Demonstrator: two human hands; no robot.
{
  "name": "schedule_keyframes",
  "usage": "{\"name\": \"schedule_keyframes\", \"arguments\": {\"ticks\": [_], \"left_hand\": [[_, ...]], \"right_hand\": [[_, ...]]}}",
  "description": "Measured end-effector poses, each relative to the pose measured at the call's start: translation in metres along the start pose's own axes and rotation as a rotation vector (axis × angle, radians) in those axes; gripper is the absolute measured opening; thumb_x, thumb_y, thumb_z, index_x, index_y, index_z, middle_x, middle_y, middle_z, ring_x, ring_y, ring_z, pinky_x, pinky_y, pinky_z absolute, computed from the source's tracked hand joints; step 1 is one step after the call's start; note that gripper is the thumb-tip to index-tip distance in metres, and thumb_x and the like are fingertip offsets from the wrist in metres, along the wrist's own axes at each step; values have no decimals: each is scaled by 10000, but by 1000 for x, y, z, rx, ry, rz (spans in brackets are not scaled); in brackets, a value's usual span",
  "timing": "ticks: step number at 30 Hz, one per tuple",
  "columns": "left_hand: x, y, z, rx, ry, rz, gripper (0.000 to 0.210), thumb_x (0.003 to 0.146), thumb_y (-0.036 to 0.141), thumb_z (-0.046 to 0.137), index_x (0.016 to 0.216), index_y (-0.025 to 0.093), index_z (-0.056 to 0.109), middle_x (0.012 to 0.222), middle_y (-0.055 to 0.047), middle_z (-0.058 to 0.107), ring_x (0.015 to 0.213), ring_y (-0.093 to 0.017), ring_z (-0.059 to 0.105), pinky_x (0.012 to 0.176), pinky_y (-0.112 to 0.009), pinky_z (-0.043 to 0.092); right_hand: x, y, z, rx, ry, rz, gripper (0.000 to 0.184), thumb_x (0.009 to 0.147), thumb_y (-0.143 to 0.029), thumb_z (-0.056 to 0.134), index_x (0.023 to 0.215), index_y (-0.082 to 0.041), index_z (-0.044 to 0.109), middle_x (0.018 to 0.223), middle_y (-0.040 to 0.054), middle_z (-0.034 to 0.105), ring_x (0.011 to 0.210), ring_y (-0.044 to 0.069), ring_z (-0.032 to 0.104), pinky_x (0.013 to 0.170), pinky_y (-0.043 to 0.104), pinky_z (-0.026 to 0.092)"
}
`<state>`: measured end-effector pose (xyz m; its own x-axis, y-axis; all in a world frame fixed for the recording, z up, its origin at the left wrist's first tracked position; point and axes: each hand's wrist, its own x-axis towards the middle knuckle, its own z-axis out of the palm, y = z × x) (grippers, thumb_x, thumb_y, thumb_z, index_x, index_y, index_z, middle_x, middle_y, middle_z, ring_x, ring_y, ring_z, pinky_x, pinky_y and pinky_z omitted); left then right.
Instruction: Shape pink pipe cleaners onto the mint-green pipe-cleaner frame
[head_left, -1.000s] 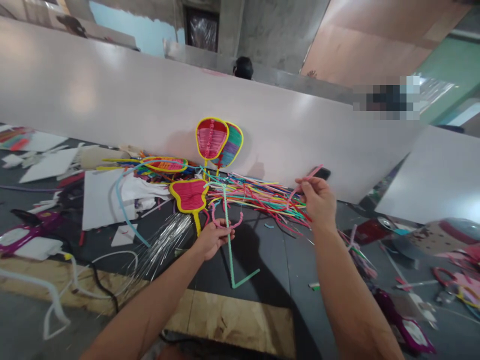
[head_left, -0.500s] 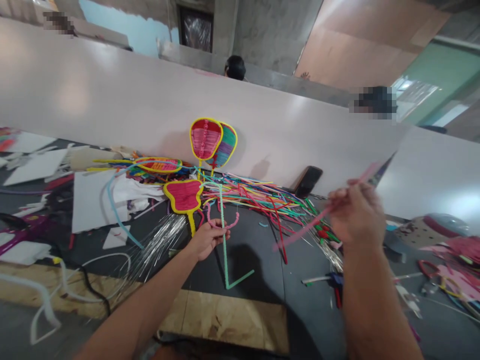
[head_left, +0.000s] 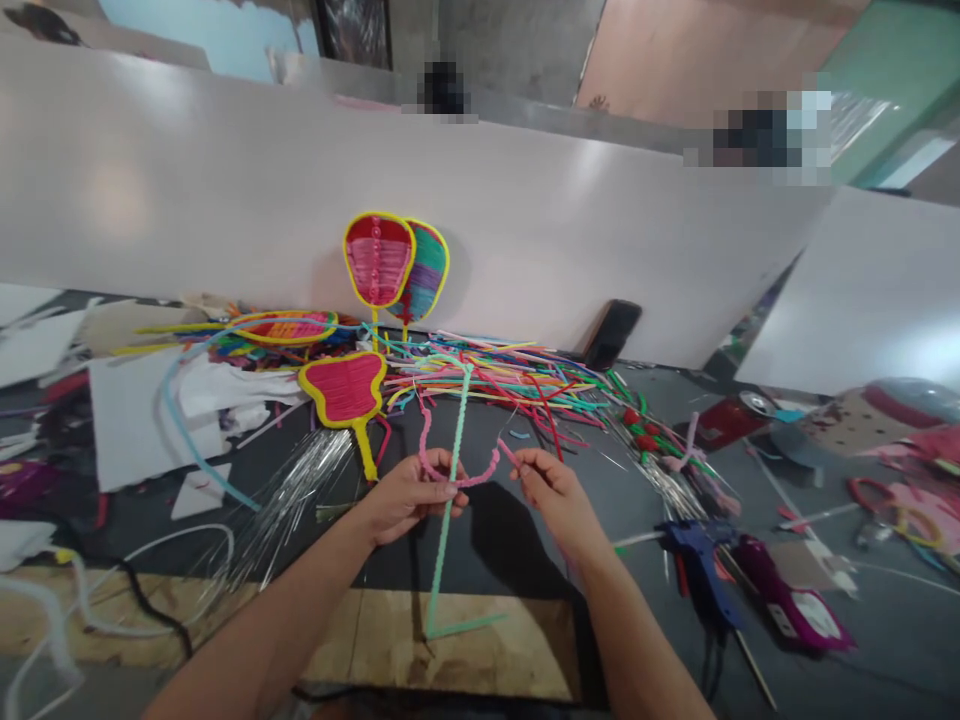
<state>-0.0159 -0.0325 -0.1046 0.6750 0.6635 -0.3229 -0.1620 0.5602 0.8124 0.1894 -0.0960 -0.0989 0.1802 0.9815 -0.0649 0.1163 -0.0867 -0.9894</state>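
My left hand point(head_left: 405, 497) is closed on a pipe-cleaner frame where a twisted mint-green stem point(head_left: 460, 428) crosses a curved pink pipe cleaner point(head_left: 424, 437). The stem's lower end bends sharply to the right. Just right of the curve, my right hand point(head_left: 556, 497) pinches a pink pipe cleaner point(head_left: 508, 454) close to its end. That end is at the tip of the curve; I cannot tell whether they are joined. Beyond my left hand lies a fan-shaped piece point(head_left: 345, 388), red with a yellow rim and handle.
Two more fan shapes point(head_left: 379, 258) lean on the white partition point(head_left: 225, 180). Loose pipe cleaners point(head_left: 517, 375) spread below them, beside a phone point(head_left: 613, 335). At right are a blue glue gun point(head_left: 701, 570), a red can point(head_left: 735, 418) and a purple packet point(head_left: 795, 600). Silver strands point(head_left: 307, 485) lie left.
My right hand has come down and left from the upper right, bringing the pink pipe cleaner to the curved piece. My left hand still holds the frame. The view has shifted somewhat.
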Motion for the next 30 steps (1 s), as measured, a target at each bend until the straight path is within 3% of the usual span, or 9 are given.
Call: {"name": "schedule_keyframes", "arguments": {"ticks": [6,11,15,19,24,30], "left_hand": [[-1,-2,9,152,7,-76,300,654,254,760,873,159,579,698,-49,695,623,-132,651,572,-188,464],[-1,-4,14,144,18,-87,299,657,259,758,869,158,573,681,-48,689,611,-141,647,590,-219,480],[0,-4,14,104,58,-66,284,650,235,763,845,161,570,667,-24,673,624,-137,643,614,-238,499],[0,-4,16,136,18,-86,282,661,247,756,851,155,568,661,-37,681,591,-131,638,558,-203,465],[2,-8,17,115,15,-71,283,639,207,770,840,144,580,693,-28,665,635,-136,645,631,-236,498],[4,-8,15,21,69,11,530,596,105,765,1073,214,560,934,-22,634,839,-175,648,791,-300,497]], "right_hand": [[-3,1,-2,-11,-10,-32,321,828,-413,530,1013,-188,666,687,8,558,616,126,468,574,248,397],[-5,7,-6,-43,-60,-65,312,859,-388,493,1048,-185,636,681,6,577,656,141,519,651,272,421],[-7,8,-8,-27,-53,-7,294,863,-378,484,1073,-194,577,726,10,614,562,110,469,542,235,382],[-10,4,-7,45,-97,43,258,844,-401,524,935,-185,632,766,12,602,548,86,428,492,214,325],[-11,3,-4,192,-131,139,279,731,-391,672,914,-181,657,694,-25,562,529,69,384,479,203,285],[-10,6,1,268,-171,194,246,723,-392,677,824,-172,634,641,-41,524,464,52,293,423,202,198]]}}
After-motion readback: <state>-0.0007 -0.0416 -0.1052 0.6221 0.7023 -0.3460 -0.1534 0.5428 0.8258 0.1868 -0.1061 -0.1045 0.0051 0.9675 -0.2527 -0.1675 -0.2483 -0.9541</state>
